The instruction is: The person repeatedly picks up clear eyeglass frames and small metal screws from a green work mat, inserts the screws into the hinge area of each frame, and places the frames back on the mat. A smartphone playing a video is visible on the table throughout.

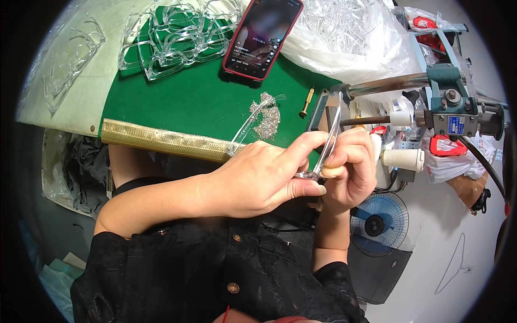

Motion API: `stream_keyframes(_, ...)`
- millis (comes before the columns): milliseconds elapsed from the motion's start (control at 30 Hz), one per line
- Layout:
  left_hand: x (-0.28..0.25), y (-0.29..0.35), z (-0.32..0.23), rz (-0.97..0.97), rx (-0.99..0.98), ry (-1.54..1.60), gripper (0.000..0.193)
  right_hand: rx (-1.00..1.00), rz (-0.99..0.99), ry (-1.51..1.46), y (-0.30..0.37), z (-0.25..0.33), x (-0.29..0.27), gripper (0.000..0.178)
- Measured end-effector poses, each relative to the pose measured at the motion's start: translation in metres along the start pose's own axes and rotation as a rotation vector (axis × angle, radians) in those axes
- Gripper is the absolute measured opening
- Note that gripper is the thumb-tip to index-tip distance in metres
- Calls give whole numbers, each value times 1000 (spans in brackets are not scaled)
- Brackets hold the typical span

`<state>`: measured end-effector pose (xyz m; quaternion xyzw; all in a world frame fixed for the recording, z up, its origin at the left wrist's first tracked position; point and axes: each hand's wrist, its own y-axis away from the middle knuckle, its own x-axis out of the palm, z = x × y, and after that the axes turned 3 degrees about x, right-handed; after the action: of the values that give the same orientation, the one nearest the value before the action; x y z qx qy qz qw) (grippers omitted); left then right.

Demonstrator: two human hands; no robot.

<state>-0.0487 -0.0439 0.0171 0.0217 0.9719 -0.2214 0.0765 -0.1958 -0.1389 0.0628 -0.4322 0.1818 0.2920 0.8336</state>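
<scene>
My left hand (258, 175) and my right hand (350, 167) are close together in front of the green mat, both closed on a clear plastic eyeglass frame. One clear temple arm (335, 126) rises between my fingers. The other temple (245, 132) sticks out beyond my left hand toward the mat. My fingers hide most of the frame's front, with the hinge area pinched between my left thumb and right fingertips. Just past my left hand lies a pile of tiny metal screws (266, 121). A small brass screwdriver (307, 103) rests to the right of it.
A phone in a red case (261, 40) lies at the back, beside stacked clear eyeglass frames (177, 40). A white plastic bag (350, 48) holds many clear parts. At right stand a green metal machine (452, 97) and a white cup (404, 159). A gold perforated strip (167, 141) edges the mat.
</scene>
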Motion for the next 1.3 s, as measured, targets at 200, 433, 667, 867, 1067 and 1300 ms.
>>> stream_keyframes(200,-1,1,2,-3,6,29,69,-11,5,-25,-2,3,1,16)
stream_keyframes(433,-1,2,4,-4,18,107,72,45,-9,-62,-4,5,2,18)
stream_keyframes(667,0,3,4,5,8,212,70,-15,-23,-12,-6,5,4,21)
stream_keyframes(867,-4,1,0,68,-45,276,68,-80,-14,-13,-8,-1,3,26)
stream_keyframes(1067,-1,1,-1,95,-104,471,69,-67,-97,-88,-3,-5,7,28)
stream_keyframes(1300,4,-2,-5,113,-136,806,72,-163,-154,-56,1,-11,9,30)
